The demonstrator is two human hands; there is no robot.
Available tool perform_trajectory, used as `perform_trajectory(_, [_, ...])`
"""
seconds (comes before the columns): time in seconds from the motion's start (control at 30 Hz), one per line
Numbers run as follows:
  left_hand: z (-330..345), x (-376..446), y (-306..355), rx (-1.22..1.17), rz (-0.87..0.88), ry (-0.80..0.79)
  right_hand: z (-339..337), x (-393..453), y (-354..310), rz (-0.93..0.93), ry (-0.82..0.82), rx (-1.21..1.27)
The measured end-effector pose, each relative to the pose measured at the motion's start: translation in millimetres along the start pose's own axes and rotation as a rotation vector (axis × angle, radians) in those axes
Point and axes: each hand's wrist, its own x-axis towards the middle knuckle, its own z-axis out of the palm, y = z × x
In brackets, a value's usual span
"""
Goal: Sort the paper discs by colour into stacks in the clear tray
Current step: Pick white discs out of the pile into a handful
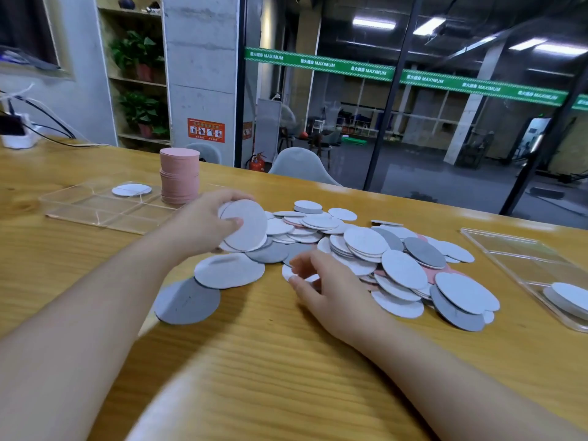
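Observation:
A loose pile of white, grey and pink paper discs (381,249) covers the middle of the wooden table. My left hand (203,221) grips a small bunch of white discs (248,226) above the pile's left edge. My right hand (321,281) pinches a white disc (288,272) at the pile's near edge. A clear tray (95,208) lies at the far left, holding a tall pink stack (179,175) and a few white discs (131,190). A grey disc (187,301) and a white disc (229,270) lie apart, nearer me.
A second clear tray (525,259) sits at the right edge with white discs (569,297) in its near corner. Cables and a white box (16,135) are at the far left. Grey chairs (299,165) stand behind the table, before a glass wall.

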Motion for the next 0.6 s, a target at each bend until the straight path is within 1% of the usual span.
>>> perform_trajectory(0.13, [-7, 3, -7, 0.007, -0.057, -0.003, -1, -2, -2, -0.012, -0.042, -0.027])
perform_trajectory(0.37, [10, 2, -8, -0.191, -0.158, -0.058, -4, -3, 0, 0.016, -0.05, -0.04])
perform_trajectory(0.47, [17, -1, -2, -0.282, -0.189, -0.112, -3, -5, -1, 0.023, -0.067, -0.05])
perform_trajectory(0.6, [29, -6, 4, -0.306, -0.192, -0.176, -4, -7, -4, 0.02, -0.097, -0.103])
